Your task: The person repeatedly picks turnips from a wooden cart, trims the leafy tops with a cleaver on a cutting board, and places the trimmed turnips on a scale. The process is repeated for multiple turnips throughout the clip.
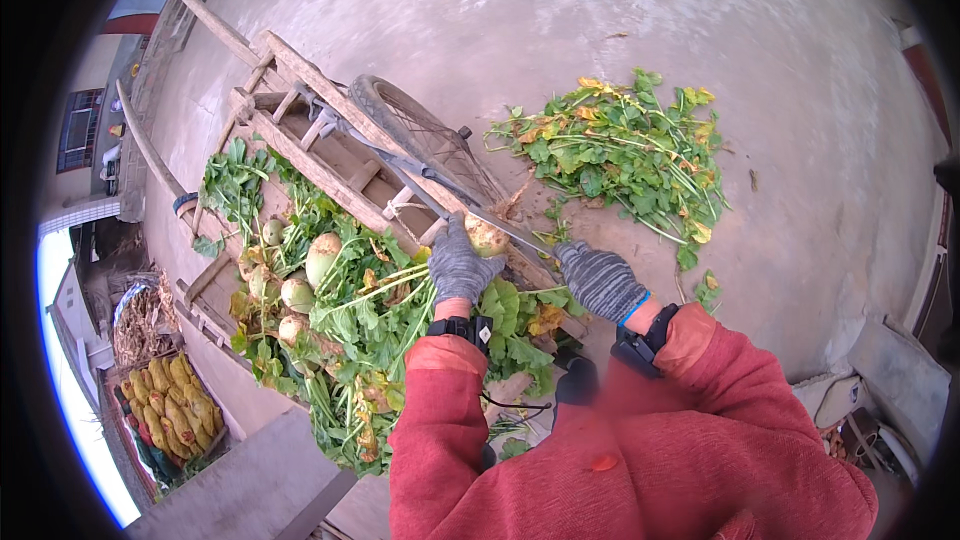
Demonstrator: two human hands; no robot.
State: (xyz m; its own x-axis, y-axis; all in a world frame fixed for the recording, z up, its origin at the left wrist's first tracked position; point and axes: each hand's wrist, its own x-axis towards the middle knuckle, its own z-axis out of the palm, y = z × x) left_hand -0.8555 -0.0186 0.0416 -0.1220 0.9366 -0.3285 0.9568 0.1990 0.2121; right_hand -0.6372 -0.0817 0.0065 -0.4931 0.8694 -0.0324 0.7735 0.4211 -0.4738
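Observation:
My left hand (459, 264), in a grey knitted glove, grips a pale turnip-like root (486, 235) near the side rail of a wooden cart. Leafy stalks (405, 281) run beneath and beside that hand; whether they belong to this root is hard to tell. In my right hand (600, 279), also gloved, is a knife (517, 231), its long blade lying across the root. The right hand hides the handle. Several roots with their greens, among them a larger whitish root (323, 258), lie heaped on the cart to the left of my hands.
The wooden cart (322, 161) has a spoked wheel (420, 120) and long shafts (210, 19) reaching to the upper left. A pile of green and yellow leaves (622, 157) lies on the concrete ground (787, 127). Stacked yellow bundles (171, 405) stand at lower left.

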